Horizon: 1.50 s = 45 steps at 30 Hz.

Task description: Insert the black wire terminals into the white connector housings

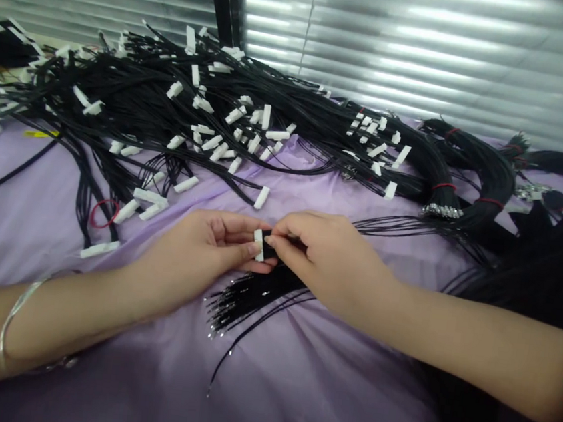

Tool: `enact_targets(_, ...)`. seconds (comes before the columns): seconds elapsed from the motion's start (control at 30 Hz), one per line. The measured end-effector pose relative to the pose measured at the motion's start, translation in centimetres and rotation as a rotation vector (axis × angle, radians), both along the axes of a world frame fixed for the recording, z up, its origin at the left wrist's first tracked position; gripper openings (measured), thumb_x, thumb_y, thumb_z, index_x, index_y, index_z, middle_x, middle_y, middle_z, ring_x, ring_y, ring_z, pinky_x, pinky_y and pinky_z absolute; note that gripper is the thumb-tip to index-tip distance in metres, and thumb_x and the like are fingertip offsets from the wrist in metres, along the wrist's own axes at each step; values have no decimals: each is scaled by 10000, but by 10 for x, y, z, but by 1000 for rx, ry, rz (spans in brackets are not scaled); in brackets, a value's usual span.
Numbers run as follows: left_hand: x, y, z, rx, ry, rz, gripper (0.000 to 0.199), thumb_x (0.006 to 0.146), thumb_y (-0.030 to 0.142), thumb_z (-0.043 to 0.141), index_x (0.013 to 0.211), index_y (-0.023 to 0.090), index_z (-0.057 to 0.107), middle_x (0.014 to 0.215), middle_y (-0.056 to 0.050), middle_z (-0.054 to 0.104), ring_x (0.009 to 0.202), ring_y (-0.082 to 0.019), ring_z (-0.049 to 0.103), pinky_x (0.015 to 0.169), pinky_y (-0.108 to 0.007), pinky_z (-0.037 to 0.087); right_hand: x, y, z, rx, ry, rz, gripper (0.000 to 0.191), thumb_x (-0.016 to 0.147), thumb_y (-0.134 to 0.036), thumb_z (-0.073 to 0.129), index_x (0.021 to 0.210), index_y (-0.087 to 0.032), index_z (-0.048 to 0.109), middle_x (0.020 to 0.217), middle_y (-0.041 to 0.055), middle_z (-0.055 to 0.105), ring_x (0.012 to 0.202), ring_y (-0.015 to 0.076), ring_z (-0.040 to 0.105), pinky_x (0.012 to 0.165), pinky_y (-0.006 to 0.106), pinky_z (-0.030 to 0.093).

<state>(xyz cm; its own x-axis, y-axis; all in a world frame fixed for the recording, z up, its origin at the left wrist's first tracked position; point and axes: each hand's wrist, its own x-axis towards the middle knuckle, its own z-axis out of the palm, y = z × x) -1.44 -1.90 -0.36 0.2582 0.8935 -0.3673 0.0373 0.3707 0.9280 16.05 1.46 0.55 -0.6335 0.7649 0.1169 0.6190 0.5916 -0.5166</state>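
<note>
Between the thumb and fingers of my left hand [212, 241] is a small white connector housing [258, 245], held upright. My right hand [325, 246] pinches black wires [271, 245] right beside the housing, with thumb and index finger pressed together. The wires run from the housing's right side toward my right palm, where they are partly hidden. Whether every wire end sits inside the housing I cannot make out. Below my hands lies a bundle of loose black wires [239, 300] with bare metal terminals at the tips. One single wire [229, 350] curves away from it toward me.
A large heap of black cables [139, 82] with white connectors stretches along the back. Bundles tied with red bands [445, 186] lie at the back right, and dark wires [531, 271] pile up at the right. A red rubber band [105, 213] lies left on the purple cloth [164, 366].
</note>
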Motion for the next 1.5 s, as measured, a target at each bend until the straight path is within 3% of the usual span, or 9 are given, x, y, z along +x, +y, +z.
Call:
enact_targets(0.13, 0, 1, 1, -45, -33, 13, 252, 787, 189, 690, 1035, 151, 703, 1001, -70, 733, 877, -192, 699, 839, -286, 547, 3, 2, 2, 6, -24, 38, 208, 900, -185, 484, 770, -148, 641, 745, 17, 643, 671, 122, 546, 632, 264, 395)
enact_targets(0.33, -1, 10, 13, -125, -257, 140, 158, 753, 35, 650, 864, 112, 731, 823, -51, 724, 700, -110, 668, 659, -167, 543, 14, -15, 18, 504, -28, 138, 225, 896, -130, 425, 882, -110, 649, 918, 115, 594, 848, 194, 536, 763, 328, 464)
enact_targets(0.53, -1, 14, 12, -115, -285, 162, 167, 736, 6, 629, 818, 103, 738, 698, -37, 687, 600, -97, 634, 592, -174, 526, 13, -26, 3, 548, -216, 375, 267, 801, 10, 417, 757, -124, 644, 747, 86, 593, 723, 205, 534, 667, 339, 500)
enact_targets(0.67, -1, 13, 7, -97, -253, 160, 151, 747, 55, 661, 876, 102, 724, 810, -62, 712, 681, -119, 651, 651, -202, 525, 14, -23, 0, 435, -237, 432, 176, 810, -34, 492, 784, -139, 632, 777, 71, 597, 820, 218, 533, 776, 371, 495)
enact_targets(0.87, -2, 12, 8, -72, -173, 94, 135, 804, 61, 615, 849, 145, 711, 753, -10, 721, 664, -91, 654, 697, -194, 509, 11, -16, 10, 77, 29, 153, 129, 881, -114, 477, 855, -176, 588, 803, 15, 647, 709, 122, 575, 650, 248, 471)
enact_targets(1.03, -2, 12, 10, -41, -138, 77, 164, 801, 58, 605, 865, 170, 706, 772, 6, 726, 711, -92, 653, 704, -190, 492, 7, -10, 8, -30, 172, 191, 216, 878, -118, 495, 1016, -186, 646, 945, 2, 699, 843, 92, 617, 776, 212, 455)
enact_targets(1.13, -1, 11, 12, -29, -77, 58, 145, 795, 86, 612, 876, 172, 698, 760, 8, 718, 689, -102, 642, 663, -196, 473, 3, -9, 8, -71, 223, 237, 188, 854, -100, 499, 909, -163, 667, 884, 11, 687, 822, 92, 600, 776, 210, 445)
enact_targets(1.3, 1, 13, 12, -24, -22, 62, 142, 758, 144, 665, 899, 153, 679, 824, -20, 714, 774, -153, 655, 749, -262, 486, 3, -8, 17, -269, 244, 155, 110, 848, -164, 506, 778, -175, 589, 743, -32, 586, 658, 69, 506, 595, 187, 400)
enact_targets(1.5, -1, 14, 7, -32, -96, 26, 176, 721, 122, 687, 896, 136, 674, 835, -14, 693, 776, -134, 640, 770, -259, 493, 12, -2, 24, -248, 209, 95, 172, 897, -209, 483, 744, -189, 559, 670, -53, 548, 608, 58, 474, 568, 174, 386)
